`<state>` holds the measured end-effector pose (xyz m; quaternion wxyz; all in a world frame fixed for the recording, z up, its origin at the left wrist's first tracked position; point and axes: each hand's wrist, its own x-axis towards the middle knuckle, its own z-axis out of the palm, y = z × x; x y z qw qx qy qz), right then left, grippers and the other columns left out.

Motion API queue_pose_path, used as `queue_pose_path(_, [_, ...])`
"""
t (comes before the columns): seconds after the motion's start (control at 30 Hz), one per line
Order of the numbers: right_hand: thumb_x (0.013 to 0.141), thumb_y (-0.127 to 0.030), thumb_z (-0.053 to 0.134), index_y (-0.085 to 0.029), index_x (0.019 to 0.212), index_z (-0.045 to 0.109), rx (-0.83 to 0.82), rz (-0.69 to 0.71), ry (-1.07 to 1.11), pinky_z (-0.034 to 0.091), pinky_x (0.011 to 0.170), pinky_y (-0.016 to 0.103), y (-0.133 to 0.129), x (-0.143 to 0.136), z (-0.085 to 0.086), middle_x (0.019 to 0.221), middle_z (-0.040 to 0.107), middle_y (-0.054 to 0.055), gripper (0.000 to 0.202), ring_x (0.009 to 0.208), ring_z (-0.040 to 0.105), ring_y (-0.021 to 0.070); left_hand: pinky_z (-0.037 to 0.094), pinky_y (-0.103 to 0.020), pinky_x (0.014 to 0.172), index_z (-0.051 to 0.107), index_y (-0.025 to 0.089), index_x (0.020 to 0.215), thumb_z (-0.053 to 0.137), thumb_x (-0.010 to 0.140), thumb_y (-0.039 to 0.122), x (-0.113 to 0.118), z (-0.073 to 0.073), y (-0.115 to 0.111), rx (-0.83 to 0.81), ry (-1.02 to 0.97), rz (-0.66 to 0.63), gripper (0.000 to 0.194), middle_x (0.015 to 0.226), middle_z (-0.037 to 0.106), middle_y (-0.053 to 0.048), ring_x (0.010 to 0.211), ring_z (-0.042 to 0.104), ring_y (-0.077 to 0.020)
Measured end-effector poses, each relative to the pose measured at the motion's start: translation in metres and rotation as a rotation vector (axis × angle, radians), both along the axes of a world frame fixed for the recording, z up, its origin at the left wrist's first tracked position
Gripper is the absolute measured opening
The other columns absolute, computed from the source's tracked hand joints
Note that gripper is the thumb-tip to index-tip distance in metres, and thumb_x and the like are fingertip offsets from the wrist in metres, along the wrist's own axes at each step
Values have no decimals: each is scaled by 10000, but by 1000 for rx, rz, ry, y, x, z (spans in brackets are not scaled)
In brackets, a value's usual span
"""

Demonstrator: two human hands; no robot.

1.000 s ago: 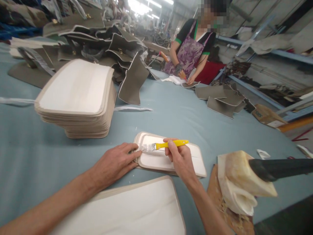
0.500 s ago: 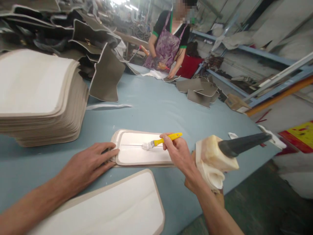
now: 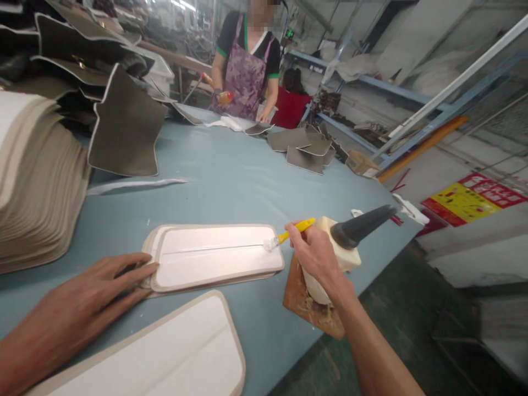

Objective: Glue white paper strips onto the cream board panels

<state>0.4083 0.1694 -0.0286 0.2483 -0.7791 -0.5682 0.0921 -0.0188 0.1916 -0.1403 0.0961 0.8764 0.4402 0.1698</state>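
Observation:
My right hand [image 3: 315,247] is closed round the yellow handle of a brush [image 3: 297,229]. Its bristles rest on the right end of a white panel [image 3: 218,261] with rounded corners and a beige border, along a thin dark line. This panel lies on top of a small stack. At the stack's left end, my left hand [image 3: 103,289] lies with fingers stretched out, the fingertips touching its edge. Just beyond the right hand stands a cream-coloured container [image 3: 350,257] with a dark tapered handle [image 3: 363,226], on a brown, smeared board [image 3: 295,286].
A larger white panel [image 3: 165,355] lies at the near edge. On the left rises a tall stack of beige-edged panels [image 3: 45,187], with dark olive pieces [image 3: 127,126] behind. Across the blue table [image 3: 223,192], a person in a purple apron [image 3: 243,74] works near more olive pieces [image 3: 307,159].
The brush in my right hand has moved right along the panel, from its middle to its right end. My left hand stays at the left end. The whole view has shifted to the right.

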Motion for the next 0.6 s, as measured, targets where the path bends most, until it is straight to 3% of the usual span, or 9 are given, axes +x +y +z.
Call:
queue_pose_path(0.2, [981, -448, 454, -228, 583, 458, -14, -83, -189, 228, 592, 318, 1, -1, 9, 582, 573, 41, 455, 561, 477, 165, 503, -443, 1133, 596, 473, 1394, 316, 1024, 469, 0, -5, -1, -1, -43, 0, 464, 1434, 625, 19, 1293, 616, -235])
queue_pose_path(0.4, [980, -409, 481, -223, 562, 478, -44, -36, -303, 192, 599, 341, 0, -27, 13, 600, 622, 96, 457, 584, 529, 199, 546, -416, 1064, 675, 416, 1316, 407, 1008, 540, 10, 13, -2, 27, -39, -32, 426, 1364, 672, -14, 1213, 657, -253])
queue_pose_path(0.53, [980, -400, 465, -213, 605, 555, -32, 25, -288, 196, 598, 345, 4, -60, 12, 601, 628, 89, 429, 580, 537, 200, 562, -387, 1030, 689, 356, 1302, 439, 1008, 560, 14, 25, -5, 15, -29, -35, 437, 1367, 671, -46, 1216, 655, -261])
queue_pose_path(0.6, [980, -433, 462, -208, 642, 605, 13, 76, -126, 237, 583, 327, 6, -76, 11, 585, 615, 56, 431, 561, 527, 181, 564, -385, 1021, 693, 336, 1294, 419, 1017, 568, 16, 26, -6, 5, -28, -33, 454, 1357, 675, -57, 1209, 657, -260])
